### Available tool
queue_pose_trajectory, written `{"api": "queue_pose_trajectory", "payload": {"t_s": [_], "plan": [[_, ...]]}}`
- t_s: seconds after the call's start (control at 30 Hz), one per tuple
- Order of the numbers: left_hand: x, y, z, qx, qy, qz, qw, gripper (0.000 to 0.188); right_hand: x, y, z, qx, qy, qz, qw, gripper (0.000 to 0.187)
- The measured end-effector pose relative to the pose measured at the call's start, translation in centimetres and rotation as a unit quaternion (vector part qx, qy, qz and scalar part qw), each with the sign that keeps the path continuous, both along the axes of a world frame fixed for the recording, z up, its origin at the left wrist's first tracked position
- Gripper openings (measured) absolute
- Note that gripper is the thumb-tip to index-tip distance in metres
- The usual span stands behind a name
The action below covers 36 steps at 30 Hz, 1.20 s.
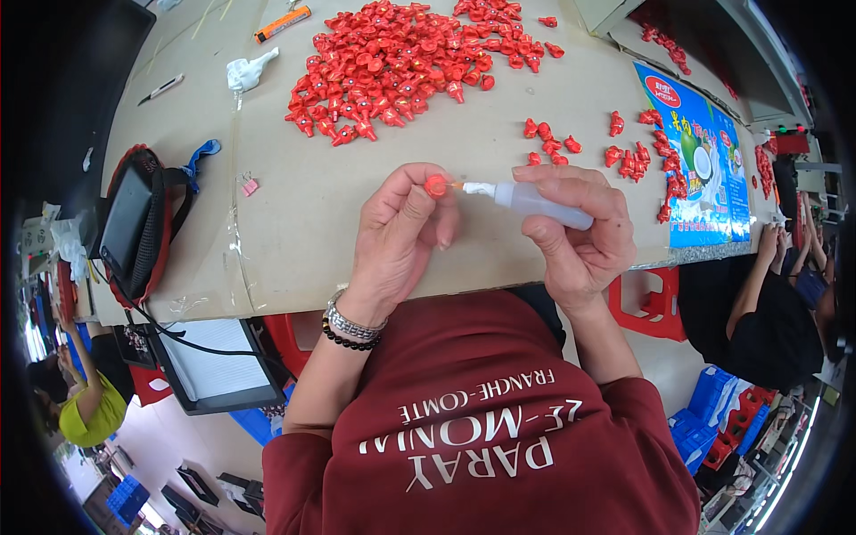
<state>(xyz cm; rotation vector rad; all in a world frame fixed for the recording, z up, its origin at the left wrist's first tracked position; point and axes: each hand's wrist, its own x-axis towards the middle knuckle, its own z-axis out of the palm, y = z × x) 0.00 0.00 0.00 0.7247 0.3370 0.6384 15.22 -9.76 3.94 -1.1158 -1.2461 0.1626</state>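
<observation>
Between the thumb and fingers of my left hand (406,227) is a small red plastic piece (435,185), its round end turned up. My right hand (584,232) is closed around a translucent squeeze bottle (548,207), tilted on its side. White wrapping (479,189) covers the bottle's neck, and the thin tip points left at the red piece. Whether tip and piece touch is too fine to tell. A large heap of similar red pieces (383,67) lies farther back on the table (294,214). Several loose ones (551,143) lie just beyond my right hand.
A blue printed sheet (704,169) lies at the right, with red pieces along its edge. Toward the left are a black bag (138,227), a crumpled tissue (251,69), a utility knife (161,90), an orange tube (283,24) and a pink clip (250,185). Other people sit at both sides.
</observation>
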Motion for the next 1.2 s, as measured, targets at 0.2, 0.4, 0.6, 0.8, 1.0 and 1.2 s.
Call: {"api": "queue_pose_trajectory", "payload": {"t_s": [0.2,0.4,0.6,0.8,1.0,1.2], "plan": [[0.04,0.00,0.00,0.000,0.000,-0.002,1.000,0.025,0.09,-0.30,0.15,-0.046,-0.052,0.005,0.998,0.029],[-0.03,-0.01,-0.16,0.012,-0.005,-0.007,1.000,0.025,0.13,-0.16,0.00,-0.045,-0.072,0.001,0.996,0.029],[-0.07,-0.05,-0.05,0.013,-0.002,-0.010,1.000,0.026,0.25,-0.15,-0.05,-0.044,-0.080,-0.004,0.996,0.030],[0.09,0.01,-0.15,0.009,-0.011,0.002,1.000,0.020,0.08,0.29,0.08,0.001,-0.088,-0.034,0.996,0.030],[0.22,-0.15,-0.30,0.029,-0.010,0.030,0.999,0.015,0.25,-0.24,0.28,-0.013,-0.125,-0.038,0.991,0.031],[0.46,-0.35,0.09,0.029,0.000,0.061,0.998,0.012,0.18,-0.38,0.50,0.001,-0.130,-0.048,0.990,0.034]]}}
